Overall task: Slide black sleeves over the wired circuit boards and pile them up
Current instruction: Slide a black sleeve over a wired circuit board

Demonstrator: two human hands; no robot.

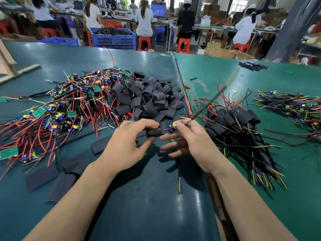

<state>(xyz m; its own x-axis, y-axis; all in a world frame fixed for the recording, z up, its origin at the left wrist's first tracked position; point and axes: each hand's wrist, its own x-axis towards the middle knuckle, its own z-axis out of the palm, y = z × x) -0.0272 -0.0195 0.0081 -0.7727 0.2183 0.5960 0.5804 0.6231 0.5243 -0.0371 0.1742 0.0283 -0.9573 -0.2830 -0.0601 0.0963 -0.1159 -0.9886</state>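
Observation:
My left hand (129, 145) pinches a black sleeve (153, 132) between thumb and fingers above the green table. My right hand (189, 141) pinches a wired circuit board (172, 128) with blue and yellow parts, its end just at the sleeve's mouth. The board's long black wire (208, 103) sticks up and away to the right, blurred at its tip. A heap of loose black sleeves (147, 100) lies behind my hands. Bare wired boards (57, 108) are heaped at the left. Sleeved boards (234, 122) are piled at the right.
Flat black sleeves (52, 178) lie near my left forearm. More wired parts (295, 108) spread at the far right. A seam (180, 79) joins two green tables. Several people sit at benches behind, with blue crates (112, 38) and orange stools.

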